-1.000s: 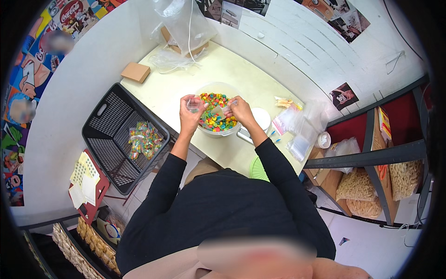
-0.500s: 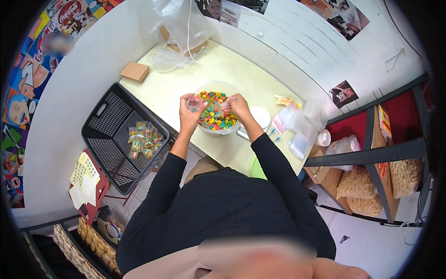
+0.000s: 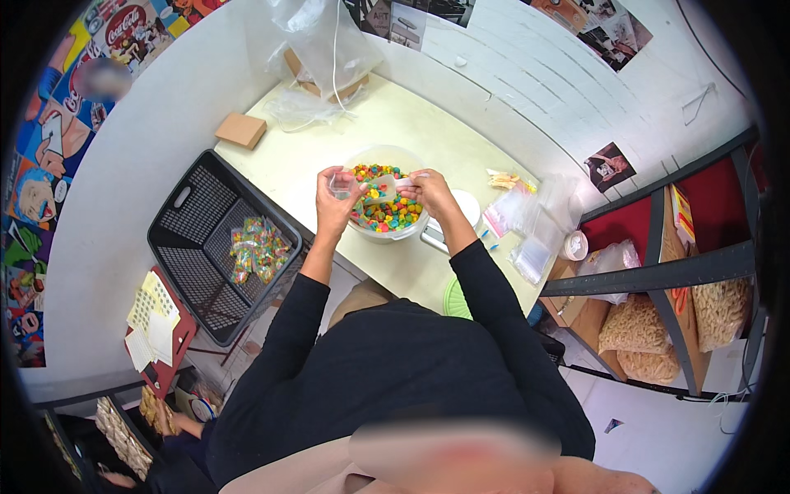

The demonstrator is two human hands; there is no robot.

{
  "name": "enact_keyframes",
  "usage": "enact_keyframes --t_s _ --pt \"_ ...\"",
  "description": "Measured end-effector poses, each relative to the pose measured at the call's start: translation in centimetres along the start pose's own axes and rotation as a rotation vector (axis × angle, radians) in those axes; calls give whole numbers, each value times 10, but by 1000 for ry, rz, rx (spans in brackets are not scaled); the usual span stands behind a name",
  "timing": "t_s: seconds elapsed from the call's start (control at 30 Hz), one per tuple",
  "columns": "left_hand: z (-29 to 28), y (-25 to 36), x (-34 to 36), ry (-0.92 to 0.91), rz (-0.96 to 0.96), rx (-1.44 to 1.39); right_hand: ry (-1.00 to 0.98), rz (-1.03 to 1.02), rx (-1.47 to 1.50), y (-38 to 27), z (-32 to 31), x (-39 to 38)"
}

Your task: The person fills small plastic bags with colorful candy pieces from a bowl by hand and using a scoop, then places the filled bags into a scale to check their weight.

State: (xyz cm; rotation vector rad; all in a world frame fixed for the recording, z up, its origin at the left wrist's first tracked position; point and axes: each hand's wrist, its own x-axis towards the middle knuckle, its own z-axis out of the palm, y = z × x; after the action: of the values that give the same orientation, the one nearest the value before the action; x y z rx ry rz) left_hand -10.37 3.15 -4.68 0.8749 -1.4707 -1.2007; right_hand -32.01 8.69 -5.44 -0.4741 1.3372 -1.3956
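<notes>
A round white tub (image 3: 393,153) on the pale table holds small candies (image 3: 391,218) in red, yellow, green and blue. Over its left rim, my left hand (image 3: 333,206) is closed on a clear plastic bag (image 3: 341,186). My right hand (image 3: 431,194) grips the handle of a translucent scoop (image 3: 381,190) from the right. Colourful candies lie in the scoop, which is level above the tub with its front close to the bag. How far the bag's mouth is spread is too small to tell.
Left of the table, a black crate (image 3: 185,239) holds several filled candy bags (image 3: 259,249). A white scale (image 3: 462,210) stands right of the tub, beyond it loose clear bags (image 3: 535,247). A cardboard box (image 3: 240,130) sits at the far left. Another person's hand (image 3: 170,421) reaches toward the lower-left shelf.
The scoop has come up out of the tub with candies in it, and my right hand has shifted slightly right. Another person's hands have appeared at the lower left.
</notes>
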Motion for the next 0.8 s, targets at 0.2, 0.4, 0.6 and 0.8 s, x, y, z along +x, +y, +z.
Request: enact_keyframes --t_s 0.2,0.4,0.6,0.8 --pt "1 9 1 -47 -9 129 -16 -47 130 -24 -19 -16" --pt "17 15 3 -89 23 275 20 -182 49 -76 -28 -39" --pt "35 12 9 -171 114 416 19 -287 -102 -117 -8 -61" --pt "48 19 11 -182 72 481 -75 -596 -764 -126 33 -93"
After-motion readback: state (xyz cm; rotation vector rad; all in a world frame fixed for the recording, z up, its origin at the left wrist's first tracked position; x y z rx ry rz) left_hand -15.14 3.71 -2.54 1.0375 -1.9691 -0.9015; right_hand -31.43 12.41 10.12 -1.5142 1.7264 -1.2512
